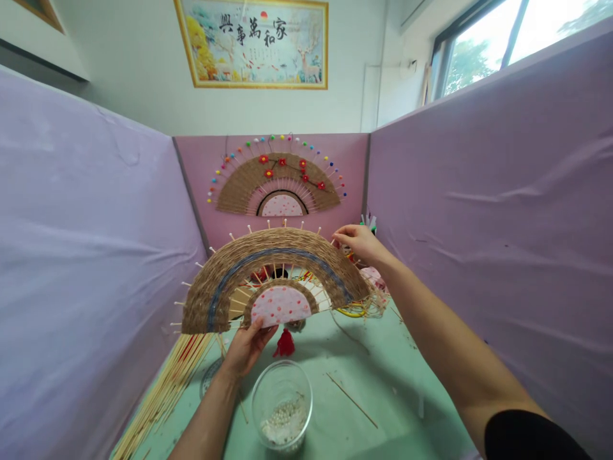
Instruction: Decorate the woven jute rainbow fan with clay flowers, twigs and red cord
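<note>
I hold a half-round woven fan (268,268) upright over the green table (383,383). It is brown twine with a blue band, a pink dotted centre and bare stick tips around its rim. My left hand (246,348) grips the pink centre from below. My right hand (359,243) pinches at the fan's upper right rim, fingers closed near a stick tip. A finished fan (278,185) with red flowers and coloured beads hangs on the pink back wall.
A clear plastic cup (282,406) with white beads stands near me. Bamboo sticks (167,390) lie at the left. A red tassel (286,345) sits behind the cup, and one loose stick (352,400) lies to the right. Purple partitions enclose the table.
</note>
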